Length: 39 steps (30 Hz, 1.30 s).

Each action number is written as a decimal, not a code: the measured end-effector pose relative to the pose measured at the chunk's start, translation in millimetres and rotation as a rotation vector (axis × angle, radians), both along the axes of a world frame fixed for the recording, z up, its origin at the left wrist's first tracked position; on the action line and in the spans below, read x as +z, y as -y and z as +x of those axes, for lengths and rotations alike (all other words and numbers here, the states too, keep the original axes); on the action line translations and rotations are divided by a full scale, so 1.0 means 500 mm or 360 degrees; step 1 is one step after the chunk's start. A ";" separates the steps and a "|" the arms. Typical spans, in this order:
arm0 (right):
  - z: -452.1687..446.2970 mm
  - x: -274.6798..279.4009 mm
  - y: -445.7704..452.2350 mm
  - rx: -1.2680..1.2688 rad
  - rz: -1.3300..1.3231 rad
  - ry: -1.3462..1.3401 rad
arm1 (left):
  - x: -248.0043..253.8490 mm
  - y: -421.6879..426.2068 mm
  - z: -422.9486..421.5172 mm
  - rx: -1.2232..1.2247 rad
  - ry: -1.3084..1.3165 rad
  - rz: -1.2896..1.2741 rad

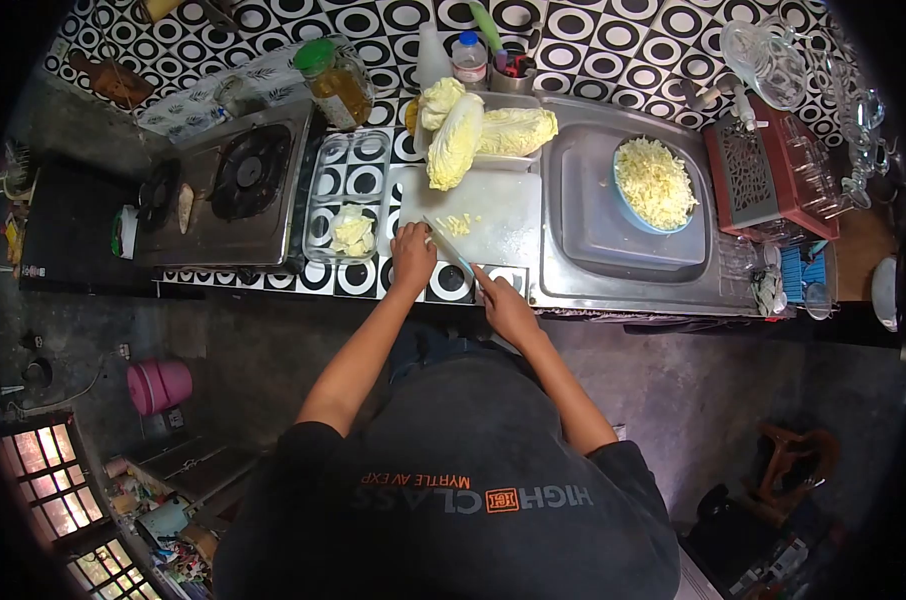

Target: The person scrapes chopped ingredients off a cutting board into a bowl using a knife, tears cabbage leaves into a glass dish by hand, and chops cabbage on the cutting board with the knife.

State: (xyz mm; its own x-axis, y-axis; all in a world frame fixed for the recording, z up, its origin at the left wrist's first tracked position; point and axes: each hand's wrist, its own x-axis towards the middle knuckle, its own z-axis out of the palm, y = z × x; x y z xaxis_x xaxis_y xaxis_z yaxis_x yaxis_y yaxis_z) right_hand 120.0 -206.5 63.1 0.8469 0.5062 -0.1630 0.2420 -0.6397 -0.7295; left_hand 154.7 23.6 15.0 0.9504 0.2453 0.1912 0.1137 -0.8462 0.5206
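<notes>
My right hand [509, 308] grips the light-blue handle of a knife [451, 248]. The blade points up and left across the white cutting board [508, 195], its tip close to the fingers of my left hand [413, 252]. Those fingers are curled down at the board's lower left edge; what lies beneath them is hidden. Small pale strips of cut cabbage [458, 224] lie beside the blade. Whole napa cabbages [457, 145] are heaped at the board's far edge, partly on a clear container. In a clear tray [316, 215] to the left sit pale cabbage pieces [353, 232].
On the sink's right side, a blue bowl [628, 207] is piled with chopped cabbage [657, 182]. The gas stove [203, 240] stands left, with a green-lidded jar [335, 90] behind. A red-brown rack [748, 170] with glasses borders the sink. Bottles [469, 62] line the tiled wall.
</notes>
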 end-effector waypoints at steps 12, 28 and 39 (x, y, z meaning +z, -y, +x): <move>-0.006 -0.007 0.017 -0.0020 0.0030 0.0028 | -0.004 -0.003 0.008 -0.0022 -0.0064 0.0017; -0.016 -0.011 0.026 -0.0031 0.0016 -0.0025 | 0.003 0.015 -0.020 -0.0193 0.0093 0.0014; -0.025 0.000 0.036 -0.0056 -0.0055 0.0007 | 0.010 0.029 -0.010 -0.0116 0.0075 -0.0055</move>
State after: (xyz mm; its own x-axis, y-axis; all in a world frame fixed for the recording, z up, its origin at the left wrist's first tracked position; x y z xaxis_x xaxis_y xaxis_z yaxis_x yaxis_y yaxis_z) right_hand 107.4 -224.3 63.2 0.8649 0.4701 -0.1761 0.2219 -0.6726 -0.7060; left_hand 149.9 9.1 20.2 0.9561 0.1831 0.2288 0.0271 -0.8328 0.5530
